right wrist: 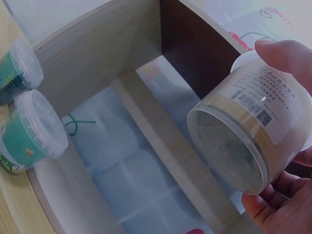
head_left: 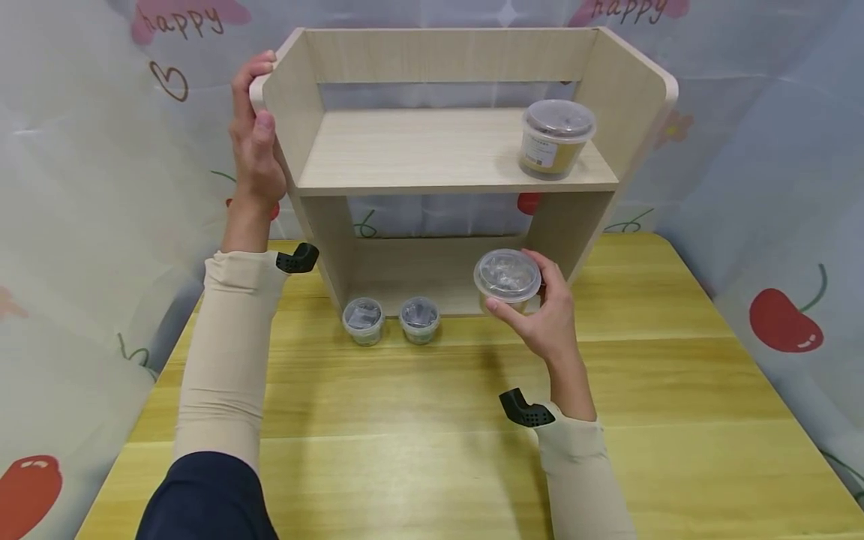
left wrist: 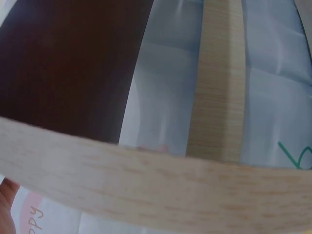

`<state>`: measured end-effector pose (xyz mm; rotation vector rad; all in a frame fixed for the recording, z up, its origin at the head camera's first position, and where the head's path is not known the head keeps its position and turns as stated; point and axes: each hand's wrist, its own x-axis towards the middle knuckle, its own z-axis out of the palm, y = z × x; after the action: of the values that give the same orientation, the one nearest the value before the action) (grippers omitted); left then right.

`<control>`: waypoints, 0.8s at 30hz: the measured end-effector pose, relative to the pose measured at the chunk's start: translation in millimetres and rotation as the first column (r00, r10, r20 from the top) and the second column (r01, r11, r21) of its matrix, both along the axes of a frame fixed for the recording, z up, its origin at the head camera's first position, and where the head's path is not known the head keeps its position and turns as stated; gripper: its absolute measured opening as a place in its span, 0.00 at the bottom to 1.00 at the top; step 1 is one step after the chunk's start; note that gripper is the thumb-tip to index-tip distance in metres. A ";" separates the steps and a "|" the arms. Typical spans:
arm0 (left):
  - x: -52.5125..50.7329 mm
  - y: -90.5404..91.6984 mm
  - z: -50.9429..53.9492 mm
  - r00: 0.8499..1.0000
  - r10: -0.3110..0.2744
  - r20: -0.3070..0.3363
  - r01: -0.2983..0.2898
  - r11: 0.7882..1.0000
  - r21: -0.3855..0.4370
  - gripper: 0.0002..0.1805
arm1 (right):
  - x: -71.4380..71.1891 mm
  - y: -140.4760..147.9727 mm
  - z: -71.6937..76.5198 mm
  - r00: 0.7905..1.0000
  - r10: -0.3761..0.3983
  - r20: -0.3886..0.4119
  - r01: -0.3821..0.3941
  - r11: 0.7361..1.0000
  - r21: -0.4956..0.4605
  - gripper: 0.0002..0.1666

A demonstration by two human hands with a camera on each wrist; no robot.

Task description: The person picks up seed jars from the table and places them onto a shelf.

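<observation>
My right hand (head_left: 545, 315) grips a clear round plastic tub (head_left: 508, 276) with a lid, lifted in front of the shelf's lower opening. In the right wrist view, the tub (right wrist: 248, 122) is tilted and shows a printed label with a barcode. My left hand (head_left: 256, 142) holds the upper left side edge of a pale wooden two-tier shelf (head_left: 405, 150). A similar lidded tub (head_left: 555, 139) with a yellowish band stands on the upper board at the right. Most of the left hand is outside the left wrist view, behind the shelf's side panel (left wrist: 156, 187).
Two smaller lidded cups (head_left: 364, 321) with green labels stand side by side at the shelf's front left foot. The shelf stands on a yellow wood-grain table (head_left: 405, 450). A printed curtain (head_left: 776, 187) hangs behind and at both sides.
</observation>
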<state>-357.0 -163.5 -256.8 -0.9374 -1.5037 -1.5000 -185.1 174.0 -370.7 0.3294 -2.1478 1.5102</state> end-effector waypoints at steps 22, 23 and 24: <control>3.6 2.8 1.6 1.000 0.011 0.011 -0.011 1.000 -0.001 0.51 | -17.0 4.1 -1.5 0.996 0.015 -0.084 -0.018 0.999 -0.040 0.47; 3.6 2.9 1.6 1.000 0.010 0.011 -0.010 1.000 0.000 0.51 | -17.2 4.1 -0.4 0.996 0.011 -0.085 -0.015 0.999 -0.043 0.47; 3.7 3.0 1.6 1.000 0.009 0.011 -0.009 1.000 0.002 0.50 | -17.5 4.0 0.8 0.996 0.007 -0.087 -0.011 0.999 -0.046 0.47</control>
<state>-353.4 -160.5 -255.2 -0.9212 -1.5119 -1.5027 -202.6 178.0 -369.9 0.3825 -2.0433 1.5197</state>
